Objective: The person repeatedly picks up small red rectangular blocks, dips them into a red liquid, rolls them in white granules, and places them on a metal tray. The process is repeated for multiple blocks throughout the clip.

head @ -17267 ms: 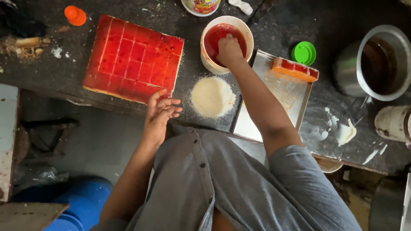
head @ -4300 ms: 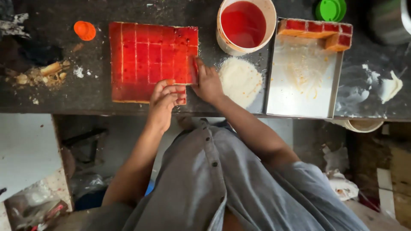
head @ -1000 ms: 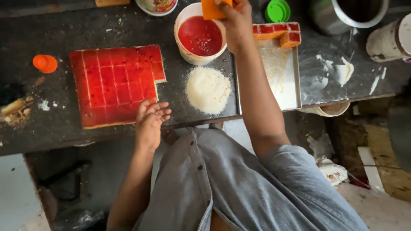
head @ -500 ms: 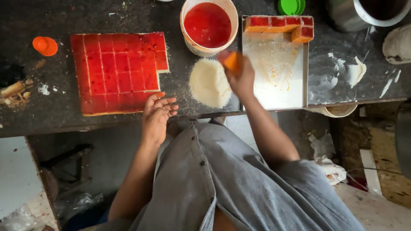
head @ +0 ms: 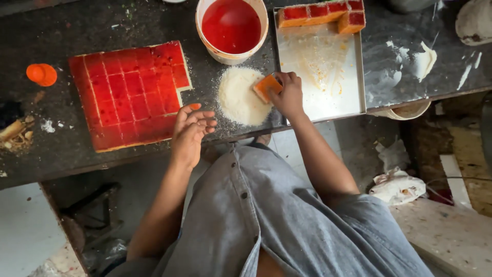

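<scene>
My right hand point(head: 288, 94) grips an orange-red sweet cube point(head: 267, 86) and presses it into a round heap of white powder point(head: 241, 96) on the dark counter. My left hand point(head: 190, 131) rests empty at the counter's near edge, fingers spread, just beside the lower right corner of a large red slab scored into squares point(head: 128, 92). A white tub of red liquid point(head: 231, 26) stands behind the powder. To the right lies a steel tray point(head: 328, 92) with a row of coated cubes point(head: 320, 13) along its far edge.
An orange cap point(head: 42, 74) lies at the far left of the dark counter point(head: 51, 149). White smears and a scrap point(head: 423, 59) mark the counter right of the tray. A pale bowl point(head: 474, 20) sits at the far right. Crumpled cloth point(head: 397, 184) lies on the floor.
My right hand has carried the cube down from the red tub onto the powder heap. My left hand has stayed at the counter's edge.
</scene>
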